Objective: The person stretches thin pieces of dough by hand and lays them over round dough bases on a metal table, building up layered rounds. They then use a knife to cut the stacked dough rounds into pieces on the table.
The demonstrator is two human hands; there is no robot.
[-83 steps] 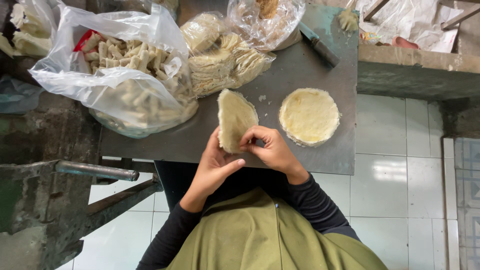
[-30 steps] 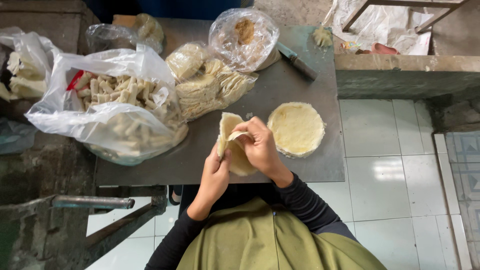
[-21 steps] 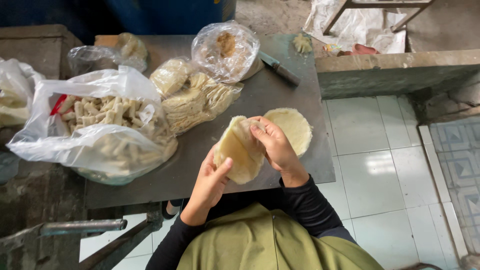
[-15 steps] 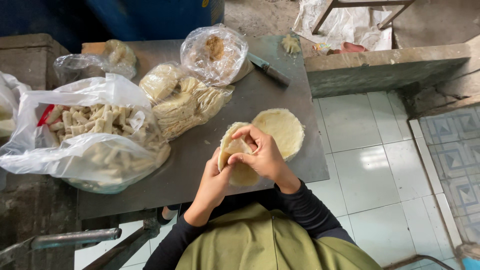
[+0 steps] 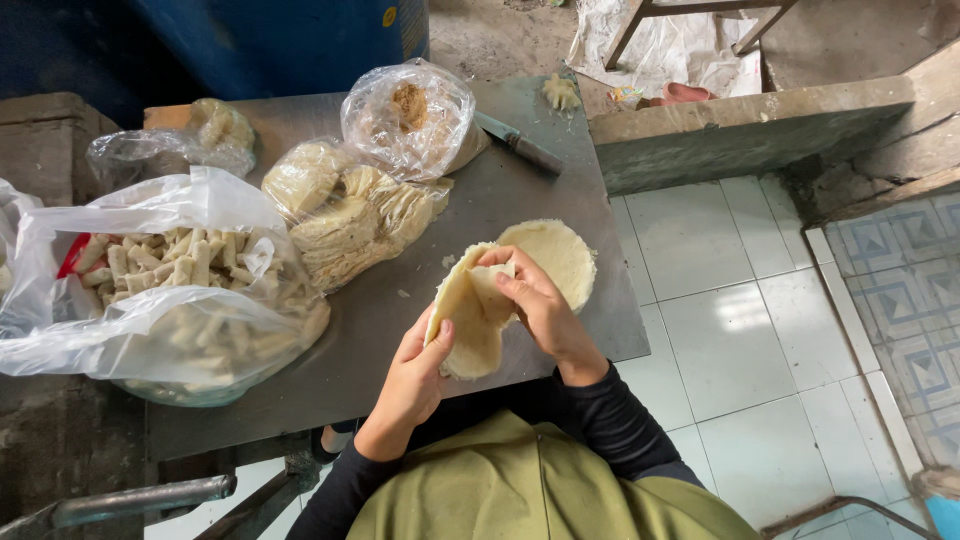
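Note:
I hold a pale round wrapper (image 5: 468,322) over the near edge of the grey metal table (image 5: 385,310). My left hand (image 5: 420,375) supports it from below and behind. My right hand (image 5: 535,305) pinches and folds its upper right edge inward. A small stack of flat round wrappers (image 5: 555,258) lies on the table just beyond my right hand. My sleeves are dark and an olive apron covers my lap.
A big clear bag of rolled pieces (image 5: 170,300) sits at the left. Bags of stacked wrappers (image 5: 345,215), a bag with filling (image 5: 410,120) and a knife (image 5: 520,145) lie farther back. A blue barrel (image 5: 290,40) stands behind; white tiled floor at right.
The wrapper has gone from folded and upright to opened across my left hand, with my right fingers folding an edge in. The view has shifted, so the table appears further left.

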